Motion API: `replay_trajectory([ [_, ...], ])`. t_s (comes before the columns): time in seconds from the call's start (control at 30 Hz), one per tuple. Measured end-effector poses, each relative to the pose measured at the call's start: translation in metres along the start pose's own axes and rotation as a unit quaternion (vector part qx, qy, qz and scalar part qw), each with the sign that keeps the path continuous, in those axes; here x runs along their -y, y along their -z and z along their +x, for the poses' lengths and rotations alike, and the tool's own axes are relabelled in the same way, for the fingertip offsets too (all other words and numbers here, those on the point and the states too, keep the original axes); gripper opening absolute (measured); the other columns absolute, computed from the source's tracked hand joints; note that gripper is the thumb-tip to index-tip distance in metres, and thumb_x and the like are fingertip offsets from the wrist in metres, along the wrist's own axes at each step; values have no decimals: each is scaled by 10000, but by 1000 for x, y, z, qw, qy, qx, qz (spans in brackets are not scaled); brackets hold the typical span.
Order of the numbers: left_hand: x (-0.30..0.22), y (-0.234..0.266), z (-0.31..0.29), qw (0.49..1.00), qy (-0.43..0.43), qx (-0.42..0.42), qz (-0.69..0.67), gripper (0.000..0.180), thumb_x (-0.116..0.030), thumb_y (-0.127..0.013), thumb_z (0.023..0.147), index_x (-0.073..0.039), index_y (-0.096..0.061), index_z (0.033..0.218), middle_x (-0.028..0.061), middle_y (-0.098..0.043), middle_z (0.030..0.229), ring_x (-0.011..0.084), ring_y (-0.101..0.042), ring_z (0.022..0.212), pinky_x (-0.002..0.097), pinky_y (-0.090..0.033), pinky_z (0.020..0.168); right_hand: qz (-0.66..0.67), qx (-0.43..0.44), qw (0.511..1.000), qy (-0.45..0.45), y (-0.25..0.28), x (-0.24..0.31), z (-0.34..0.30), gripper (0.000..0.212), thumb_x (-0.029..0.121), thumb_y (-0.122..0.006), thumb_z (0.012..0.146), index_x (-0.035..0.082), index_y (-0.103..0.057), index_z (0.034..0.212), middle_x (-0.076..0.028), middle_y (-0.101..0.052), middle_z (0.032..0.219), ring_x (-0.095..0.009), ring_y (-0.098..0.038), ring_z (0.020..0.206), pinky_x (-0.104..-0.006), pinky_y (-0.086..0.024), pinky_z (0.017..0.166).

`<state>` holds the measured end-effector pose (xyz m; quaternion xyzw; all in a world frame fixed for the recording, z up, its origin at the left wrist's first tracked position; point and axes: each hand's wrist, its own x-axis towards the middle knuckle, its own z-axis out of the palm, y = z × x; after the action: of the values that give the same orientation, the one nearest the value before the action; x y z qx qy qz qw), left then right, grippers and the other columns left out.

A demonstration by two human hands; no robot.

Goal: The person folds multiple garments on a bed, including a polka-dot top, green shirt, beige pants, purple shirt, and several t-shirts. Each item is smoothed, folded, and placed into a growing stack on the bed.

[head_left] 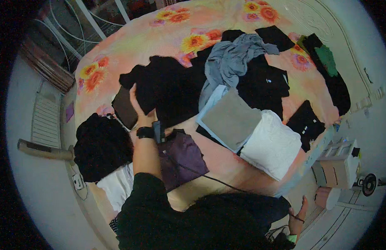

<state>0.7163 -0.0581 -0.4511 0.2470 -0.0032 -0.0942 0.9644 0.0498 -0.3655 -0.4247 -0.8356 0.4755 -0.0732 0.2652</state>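
A black garment (168, 89) lies spread on the bed. At its left edge is my left hand (139, 109), with a dark band and a small device at the wrist. One finger stretches straight along the cloth; the garment covers part of the hand. A folded dark brown cloth (125, 108) lies just left of it, and a folded purple shirt (180, 160) sits under my forearm. Low at the right, beside the bed, hangs my right hand (298, 216), away from the clothes, fingers apart, a dark cord round its wrist.
A black clothes pile (102, 146) and white cloth (117, 187) are at left. Folded grey (232, 118) and white (272, 143) items lie right of the middle, below a crumpled grey-blue garment (228, 62). A black cable (220, 180) crosses the bed. A fan (369, 184) stands far right.
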Motion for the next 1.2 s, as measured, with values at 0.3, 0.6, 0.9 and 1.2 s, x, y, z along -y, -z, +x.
replay_trajectory([
  [0.3, -113, 154, 43, 971, -78, -150, 167, 449, -397, -631, 899, -66, -652, 1201, 107, -641, 1245, 288, -592, 1136, 433, -475, 1006, -1, 133, 985, 105, -48, 118, 32, 724, -77, -660, 779, 27, -396, 1445, -188, -429, 1434, -328, -455, 1303, -391, -407, 1075],
  [0.6, -122, 164, 20, 917, 93, -285, 265, 403, -243, -675, 872, -43, -631, 1220, 115, -643, 1244, 288, -605, 1151, 402, -476, 1017, 14, 166, 980, 113, -64, 142, 8, 649, 33, -675, 835, 35, -421, 1432, -251, -475, 1380, -445, -470, 1255, -466, -408, 1059],
  [0.9, -115, 192, 3, 936, 118, -149, 297, 605, -465, -527, 952, -4, -549, 1343, 121, -572, 1355, 279, -547, 1208, 400, -416, 1051, 44, 157, 981, 106, -64, 116, -1, 601, 68, -695, 851, 58, -464, 1406, -197, -517, 1389, -386, -505, 1264, -435, -405, 1090],
  [1.2, -67, 124, 31, 289, -429, -135, 845, 797, -440, -722, 861, 67, -410, 1391, 269, -494, 1349, 418, -514, 1203, 458, -446, 1012, 34, 296, 954, 4, -28, 92, -24, 473, 234, -671, 926, 49, -547, 1343, -197, -610, 1280, -366, -590, 1175, -403, -478, 1007],
])
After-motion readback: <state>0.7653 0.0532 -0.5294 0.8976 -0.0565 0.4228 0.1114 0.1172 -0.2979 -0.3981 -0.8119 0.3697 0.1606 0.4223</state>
